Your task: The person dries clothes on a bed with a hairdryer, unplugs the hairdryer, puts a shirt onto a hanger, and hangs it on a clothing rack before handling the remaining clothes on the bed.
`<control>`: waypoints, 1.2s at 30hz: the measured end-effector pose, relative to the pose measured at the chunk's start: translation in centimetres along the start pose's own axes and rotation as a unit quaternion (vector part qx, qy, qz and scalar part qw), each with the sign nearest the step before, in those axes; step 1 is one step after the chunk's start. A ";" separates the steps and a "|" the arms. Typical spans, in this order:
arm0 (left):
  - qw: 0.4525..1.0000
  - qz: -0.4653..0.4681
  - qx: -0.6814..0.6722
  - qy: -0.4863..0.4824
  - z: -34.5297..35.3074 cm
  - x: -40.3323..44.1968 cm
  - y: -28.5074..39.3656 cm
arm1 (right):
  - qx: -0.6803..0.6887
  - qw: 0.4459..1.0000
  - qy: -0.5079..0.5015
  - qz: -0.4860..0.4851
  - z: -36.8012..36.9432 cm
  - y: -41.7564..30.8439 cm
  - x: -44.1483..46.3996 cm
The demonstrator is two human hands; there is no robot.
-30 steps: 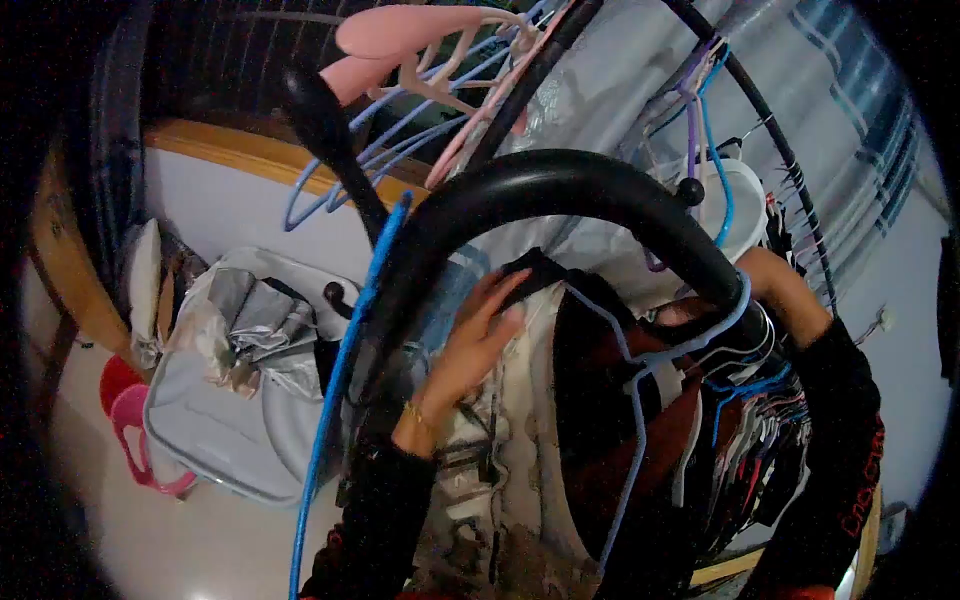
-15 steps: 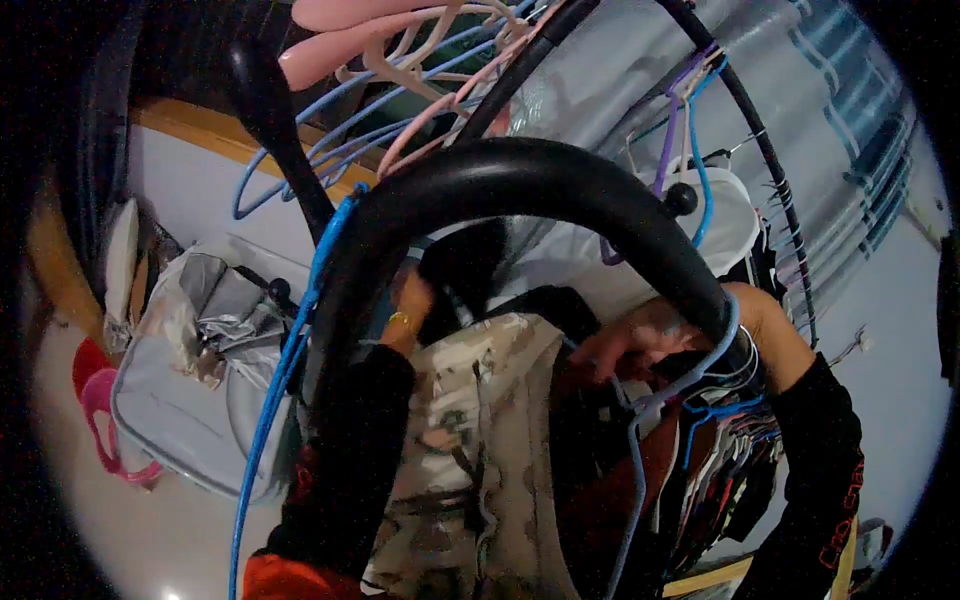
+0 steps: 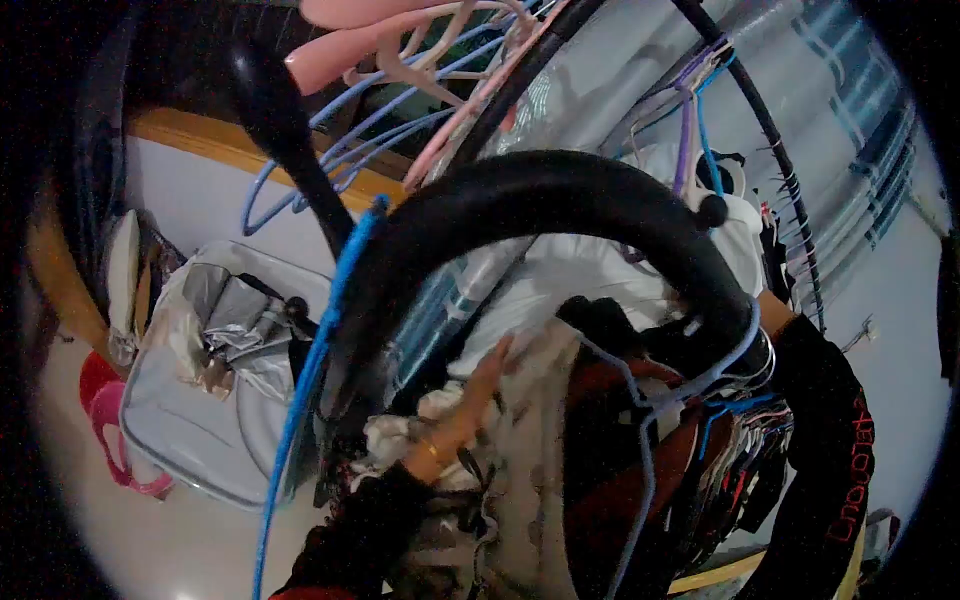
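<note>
My left hand (image 3: 465,415), with a yellow band at the wrist, lies along the upper part of a beige patterned garment (image 3: 530,440). Its fingers look stretched out, pointing up and right, and are slightly blurred. My right wrist (image 3: 775,315) shows behind the right end of a thick black curved tube (image 3: 530,190); the fingers are hidden there. A blue-grey hanger (image 3: 645,440) hooks over that end of the tube, in front of a dark red and black garment (image 3: 620,480). Black cloth (image 3: 600,325) lies just above the beige garment.
Pink hangers (image 3: 350,55) and blue hangers (image 3: 290,180) hang at the upper left. A pale bin (image 3: 190,450) holding silvery plastic stands at left, beside a pink-red item (image 3: 105,420). Several clothes (image 3: 745,460) hang at right. A blue cord (image 3: 300,400) runs down the left.
My left hand has come down and nearer, from the dark cloth onto the beige garment. My right hand has gone from view behind the tube; only its wrist shows. The dark cloth has shifted.
</note>
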State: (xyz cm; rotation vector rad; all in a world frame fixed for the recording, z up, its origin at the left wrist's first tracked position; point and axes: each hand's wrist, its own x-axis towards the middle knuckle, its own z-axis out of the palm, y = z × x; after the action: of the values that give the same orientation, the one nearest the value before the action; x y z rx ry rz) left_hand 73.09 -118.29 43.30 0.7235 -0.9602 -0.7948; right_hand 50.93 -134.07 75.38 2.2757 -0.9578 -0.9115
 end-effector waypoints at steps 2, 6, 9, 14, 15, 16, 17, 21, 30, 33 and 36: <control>1.000 0.009 -0.008 -0.003 1.3 0.4 0.8 | 0.002 1.000 -0.005 -0.005 0.0 0.1 0.0; 0.999 -0.047 -0.005 -0.008 -0.7 -4.2 -3.4 | -0.012 1.000 -0.023 -0.010 0.4 -0.5 -0.6; 0.996 -0.088 0.000 -0.001 -3.3 -7.5 -6.6 | -0.009 0.999 -0.032 -0.016 -0.3 -1.2 -1.8; 0.994 -0.104 -0.003 0.012 -3.6 -8.0 -7.6 | 0.121 0.991 -0.011 -0.050 -5.8 -2.9 -9.3; 0.994 -0.105 -0.005 0.013 -3.5 -8.0 -7.7 | 0.222 0.975 -0.018 -0.004 -7.6 -3.5 -11.4; 0.994 -0.107 -0.007 0.012 -3.4 -8.2 -7.8 | 0.381 0.917 -0.044 0.104 -9.9 -5.2 -12.3; 0.994 -0.109 -0.007 0.013 -3.5 -8.1 -7.9 | 0.525 0.823 -0.032 0.216 -12.3 -6.8 -13.2; 0.993 -0.119 -0.004 0.013 -3.6 -8.6 -8.1 | 0.466 0.806 0.310 0.192 -12.6 -6.9 -13.5; 0.991 -0.131 0.001 0.011 -4.5 -10.3 -8.4 | 0.102 0.987 0.108 -0.068 0.7 -2.2 -6.0; 0.992 -0.129 -0.002 0.013 -4.4 -10.5 -8.3 | 0.061 0.994 -0.062 0.067 -1.8 -3.4 -6.1; 0.992 -0.126 -0.005 0.013 -4.0 -10.7 -8.1 | 0.057 0.996 0.068 0.011 -0.7 -2.6 -4.3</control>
State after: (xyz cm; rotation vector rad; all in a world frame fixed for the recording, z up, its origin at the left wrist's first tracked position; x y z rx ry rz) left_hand 70.93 -112.84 30.59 0.8554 -0.8497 -1.0080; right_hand 50.30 -128.99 75.80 2.3832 -0.9963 -0.6970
